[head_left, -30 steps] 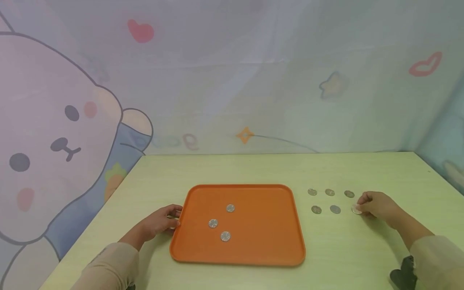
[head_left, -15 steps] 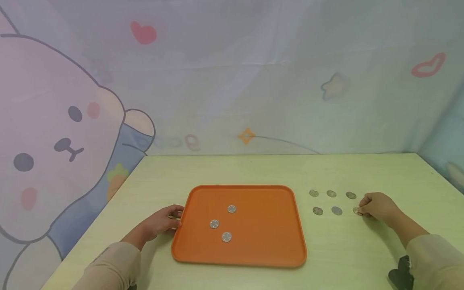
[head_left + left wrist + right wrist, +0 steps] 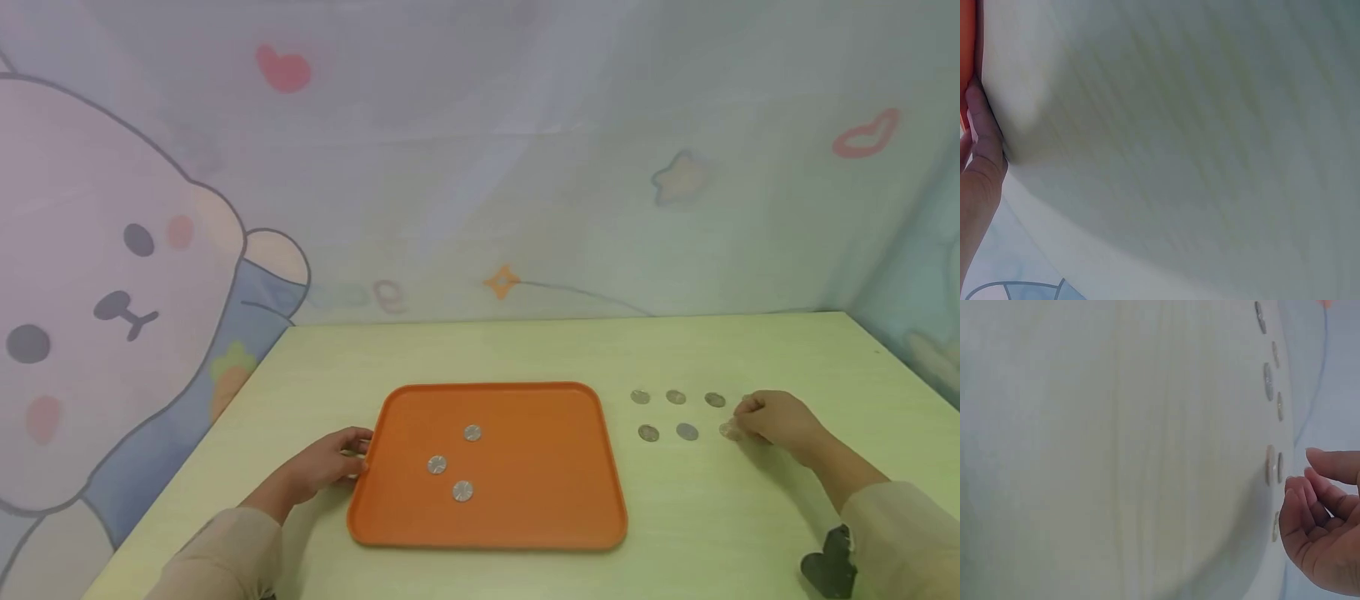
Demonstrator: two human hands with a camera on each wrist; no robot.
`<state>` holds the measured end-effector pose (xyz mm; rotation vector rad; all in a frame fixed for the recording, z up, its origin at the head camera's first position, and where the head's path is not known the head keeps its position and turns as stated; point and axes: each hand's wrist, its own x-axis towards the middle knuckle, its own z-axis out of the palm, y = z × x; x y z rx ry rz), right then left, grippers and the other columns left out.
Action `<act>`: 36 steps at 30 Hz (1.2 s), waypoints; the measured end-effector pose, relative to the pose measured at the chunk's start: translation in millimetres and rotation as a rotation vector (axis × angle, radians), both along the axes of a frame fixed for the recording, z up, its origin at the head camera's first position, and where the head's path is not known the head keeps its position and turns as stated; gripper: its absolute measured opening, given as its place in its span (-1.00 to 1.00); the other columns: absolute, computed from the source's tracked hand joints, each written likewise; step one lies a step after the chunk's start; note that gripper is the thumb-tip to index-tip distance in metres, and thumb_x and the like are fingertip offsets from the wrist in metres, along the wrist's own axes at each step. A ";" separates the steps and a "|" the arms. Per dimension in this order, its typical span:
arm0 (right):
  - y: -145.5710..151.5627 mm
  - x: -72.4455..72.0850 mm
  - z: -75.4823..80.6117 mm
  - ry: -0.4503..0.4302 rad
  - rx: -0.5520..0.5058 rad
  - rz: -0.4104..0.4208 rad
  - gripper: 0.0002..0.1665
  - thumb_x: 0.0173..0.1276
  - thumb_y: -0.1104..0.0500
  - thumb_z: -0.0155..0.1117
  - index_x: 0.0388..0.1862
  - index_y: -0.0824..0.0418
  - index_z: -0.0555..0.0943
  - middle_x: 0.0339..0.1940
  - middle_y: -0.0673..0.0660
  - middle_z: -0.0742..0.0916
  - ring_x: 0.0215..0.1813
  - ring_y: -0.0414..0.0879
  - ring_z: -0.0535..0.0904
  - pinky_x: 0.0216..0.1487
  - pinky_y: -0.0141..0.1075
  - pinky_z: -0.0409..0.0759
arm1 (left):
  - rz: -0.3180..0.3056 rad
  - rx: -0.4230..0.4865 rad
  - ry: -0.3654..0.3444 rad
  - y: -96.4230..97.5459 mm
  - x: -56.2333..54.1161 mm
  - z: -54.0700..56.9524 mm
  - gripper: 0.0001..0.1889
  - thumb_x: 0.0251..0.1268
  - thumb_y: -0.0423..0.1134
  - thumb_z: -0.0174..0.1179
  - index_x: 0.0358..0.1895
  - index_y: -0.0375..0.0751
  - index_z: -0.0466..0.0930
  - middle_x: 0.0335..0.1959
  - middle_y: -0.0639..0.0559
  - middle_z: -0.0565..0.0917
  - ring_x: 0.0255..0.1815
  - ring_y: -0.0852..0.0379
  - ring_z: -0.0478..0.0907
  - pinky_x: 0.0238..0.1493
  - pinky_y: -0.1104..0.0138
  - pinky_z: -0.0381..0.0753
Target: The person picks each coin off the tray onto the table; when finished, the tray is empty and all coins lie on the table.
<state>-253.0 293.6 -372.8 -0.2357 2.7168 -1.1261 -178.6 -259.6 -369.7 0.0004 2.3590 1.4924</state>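
Observation:
An orange tray (image 3: 540, 525) lies on the table, bearing three silvery coins, one of them this front coin (image 3: 462, 491). At its left rim rests my left hand (image 3: 318, 467), with fingers and thumb touching the edge; the left wrist view shows only part of this left hand (image 3: 982, 162) against the orange. My right hand (image 3: 783, 425) hovers by the right end of two rows of coins. Its fingertips overlap the end coin (image 3: 729, 431) of the front row in the head view. In the right wrist view that coin (image 3: 1270, 465) lies on the table, and the thumb and loosely curled fingers hold nothing.
Several other coins, such as this back-row coin (image 3: 676, 397), lie between the tray and my right hand. Another coin (image 3: 747, 400) shows partly behind the hand. A dark object (image 3: 828, 562) is below the right sleeve. A printed cloth (image 3: 450, 167) hangs behind the table (image 3: 487, 350).
My right hand has risen slightly from the front row's end coin, and a coin behind the hand now shows. The left hand stays at the tray. The head view has shifted slightly.

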 end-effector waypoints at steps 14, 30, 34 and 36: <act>-52.7 3.6 31.4 -0.021 -0.191 0.117 -0.60 0.22 0.12 0.07 -0.15 0.46 0.37 -0.28 0.16 0.56 -0.22 0.04 0.47 -0.20 -0.19 0.47 | -0.016 0.013 0.020 -4.3 -1.7 -2.5 -0.55 0.10 -0.50 -0.06 0.10 -0.54 0.13 -0.07 -0.26 0.33 -0.23 0.03 0.43 -0.20 0.18 0.49; -127.5 10.0 48.6 -0.044 -0.367 0.261 -0.64 0.18 0.19 0.11 -0.18 0.46 0.39 -0.30 0.17 0.57 -0.21 0.12 0.46 -0.20 -0.21 0.45 | -0.019 0.022 0.009 -2.1 -0.4 -1.2 -0.54 0.10 -0.50 -0.06 0.12 -0.53 0.13 -0.06 -0.27 0.32 -0.23 0.03 0.43 -0.20 0.18 0.49; -144.6 10.6 47.2 -0.056 -0.420 0.296 -0.63 0.16 0.20 0.13 -0.16 0.47 0.39 -0.32 0.18 0.58 -0.20 0.15 0.46 -0.17 -0.15 0.45 | -0.023 0.020 0.010 -1.7 -0.7 -2.3 -0.54 0.10 -0.50 -0.05 0.11 -0.53 0.13 -0.06 -0.27 0.32 -0.22 0.03 0.43 -0.20 0.19 0.49; -152.5 11.0 46.3 -0.071 -0.449 0.310 -0.61 0.15 0.21 0.14 -0.15 0.49 0.38 -0.33 0.17 0.57 -0.19 0.18 0.45 -0.15 -0.09 0.44 | -0.015 0.016 0.010 -1.1 -0.8 -2.7 -0.54 0.09 -0.50 -0.05 0.11 -0.53 0.14 -0.06 -0.27 0.33 -0.23 0.03 0.43 -0.20 0.18 0.49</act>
